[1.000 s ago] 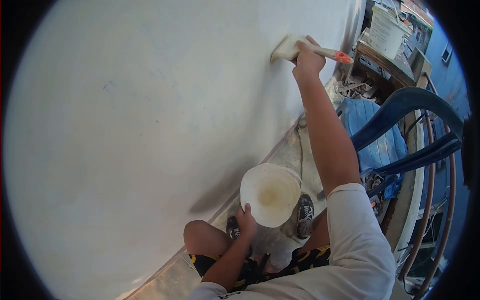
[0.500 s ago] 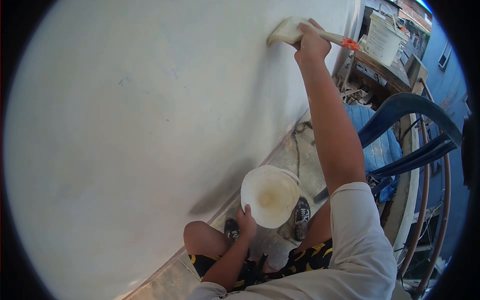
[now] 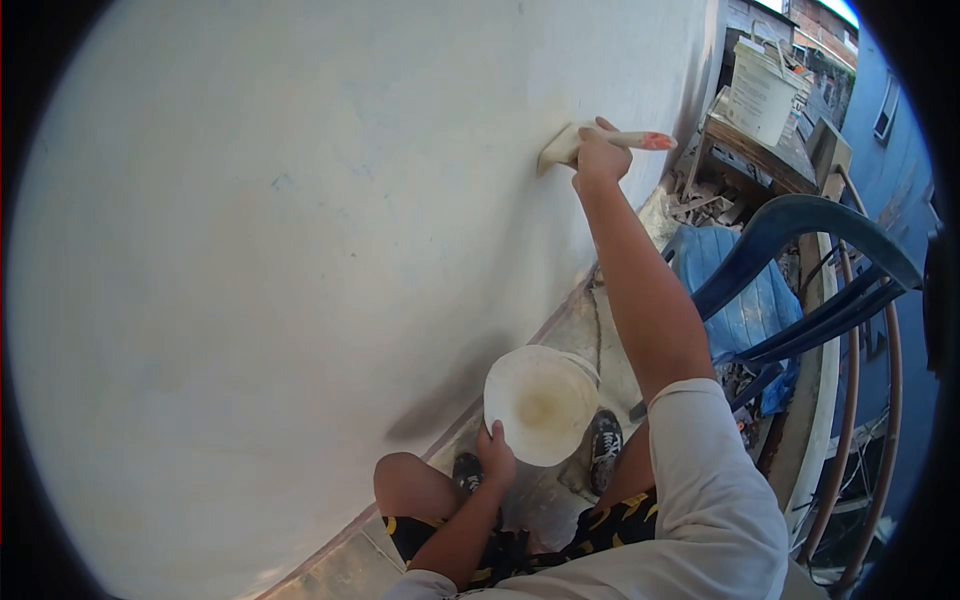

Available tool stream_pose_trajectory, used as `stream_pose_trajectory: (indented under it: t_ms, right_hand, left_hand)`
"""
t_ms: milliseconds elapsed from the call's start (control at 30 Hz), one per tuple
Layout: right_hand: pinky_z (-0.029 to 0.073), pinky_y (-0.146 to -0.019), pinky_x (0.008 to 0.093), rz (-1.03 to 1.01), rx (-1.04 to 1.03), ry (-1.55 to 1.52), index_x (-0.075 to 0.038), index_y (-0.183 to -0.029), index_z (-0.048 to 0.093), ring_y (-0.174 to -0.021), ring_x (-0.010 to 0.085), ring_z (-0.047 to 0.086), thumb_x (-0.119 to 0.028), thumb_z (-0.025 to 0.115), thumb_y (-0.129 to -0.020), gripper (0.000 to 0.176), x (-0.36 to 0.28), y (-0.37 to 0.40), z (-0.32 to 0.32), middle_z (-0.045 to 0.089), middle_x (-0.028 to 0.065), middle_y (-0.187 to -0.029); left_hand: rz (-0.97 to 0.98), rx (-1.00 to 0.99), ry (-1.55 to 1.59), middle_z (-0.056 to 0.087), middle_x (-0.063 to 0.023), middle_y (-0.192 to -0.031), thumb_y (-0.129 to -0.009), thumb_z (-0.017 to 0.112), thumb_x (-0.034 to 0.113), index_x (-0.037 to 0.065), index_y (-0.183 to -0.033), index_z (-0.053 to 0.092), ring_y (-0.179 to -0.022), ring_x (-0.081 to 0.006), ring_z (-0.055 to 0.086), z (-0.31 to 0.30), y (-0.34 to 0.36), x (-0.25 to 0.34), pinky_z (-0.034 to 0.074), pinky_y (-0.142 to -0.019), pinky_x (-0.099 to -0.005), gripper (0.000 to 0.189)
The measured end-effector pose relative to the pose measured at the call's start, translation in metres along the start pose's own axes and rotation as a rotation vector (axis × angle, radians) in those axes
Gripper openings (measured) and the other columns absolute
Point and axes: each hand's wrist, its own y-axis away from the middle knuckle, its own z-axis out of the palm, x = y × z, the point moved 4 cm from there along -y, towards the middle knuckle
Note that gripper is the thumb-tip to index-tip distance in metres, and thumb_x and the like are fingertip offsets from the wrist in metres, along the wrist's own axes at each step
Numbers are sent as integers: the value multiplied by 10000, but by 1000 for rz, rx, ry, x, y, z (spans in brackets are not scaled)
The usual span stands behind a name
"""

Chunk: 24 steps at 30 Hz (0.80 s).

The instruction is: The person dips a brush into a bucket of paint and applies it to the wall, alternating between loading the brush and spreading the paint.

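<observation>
The brush (image 3: 560, 150) is at the pale wall (image 3: 300, 350), with its broad bristle end touching the surface or very near it; which one, I cannot tell. The fingers of the right hand (image 3: 603, 158) are closed around the brush at the place where the wide head becomes the handle (image 3: 648, 141), and the red-marked end of the handle sticks out free. I think this is a good place to hold, because the brush looks light, with a stiff handle and a head that is softer and can bend; a wet handle could become slippery. The left hand (image 3: 495, 455) has its fingers gripping the near rim of the bucket (image 3: 498, 385), which is between the knees, with the mouth facing up. The bucket seems to be of thin plastic, a little flexible, and probably heavier than the brush. It could tip if only one side is held. Whether it also rests on the floor (image 3: 365, 570), I cannot tell. About edges: the wall's foot runs diagonally just beside the bucket, and one shoe (image 3: 605, 450) is close on the other side. Around the brush, the wall surface gives wide room, but the blue chair (image 3: 820, 215) stands beside the right arm, and the bench (image 3: 745, 145) with another pail (image 3: 765, 95) is beyond the handle.
</observation>
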Motion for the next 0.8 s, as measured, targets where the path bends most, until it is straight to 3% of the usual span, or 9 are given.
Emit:
stream_pose_trajectory:
  t_ms: [100,167,233,367,467,567,700,800]
  right_hand:
    - [562,-735,444,-52,-230,-278,9,-1133,506,-950,280,572,64,551,-758,382,-88,4,51,521,156,-1087]
    - [562,-768,437,-158,-346,-441,10,-1157,477,-959,302,575,44,539,-787,376,-129,9,64,506,195,-1090]
    - [556,-769,425,-174,-351,-464,-10,-1184,467,-979,289,567,37,539,-792,401,-130,14,60,507,174,-1110]
    - [532,-763,434,47,-123,-185,-54,-1195,482,-1005,236,555,23,559,-778,430,-5,18,-11,522,105,-1142]
    - [552,-723,385,105,30,-76,-15,-1160,506,-974,250,578,60,548,-758,411,21,27,-65,525,148,-1134]
    - [558,-714,389,144,-29,-99,-9,-1149,510,-964,257,577,68,543,-751,407,-6,27,-29,526,145,-1115]
    - [578,-688,391,-76,-192,-241,-4,-1118,512,-921,268,578,59,546,-754,371,-112,15,82,515,152,-1079]
    - [574,-734,465,-258,-355,-409,24,-1174,450,-941,337,577,63,520,-788,394,-175,8,114,495,199,-1087]
  left_hand:
    - [-19,-25,-105,589,-113,-1071,-939,424,127,-44,-1170,492,-949,-173,551,1,-1,-2,407,-858,-302,295]
    - [-17,-47,-88,591,-113,-1065,-939,425,129,-45,-1165,496,-943,-171,552,3,-3,-5,408,-854,-300,293]
    - [-10,-61,-68,592,-113,-1060,-939,427,130,-47,-1160,499,-936,-169,553,5,-2,-8,409,-849,-298,292]
    - [10,-22,-27,617,-152,-983,-923,435,146,-61,-1113,520,-883,-209,583,5,3,-3,430,-806,-325,294]
    - [11,-5,1,617,-149,-987,-923,431,143,-63,-1112,521,-885,-204,581,1,3,-5,428,-809,-324,293]
    - [-5,6,-1,616,-150,-986,-923,427,140,-64,-1113,521,-888,-203,579,0,7,-7,426,-811,-324,294]
    - [9,-12,-34,616,-147,-987,-920,431,145,-67,-1110,526,-894,-200,576,-1,5,-12,425,-809,-323,300]
    - [-26,-23,-46,618,-141,-986,-918,442,157,-69,-1102,533,-893,-198,578,0,7,-19,426,-805,-320,305]
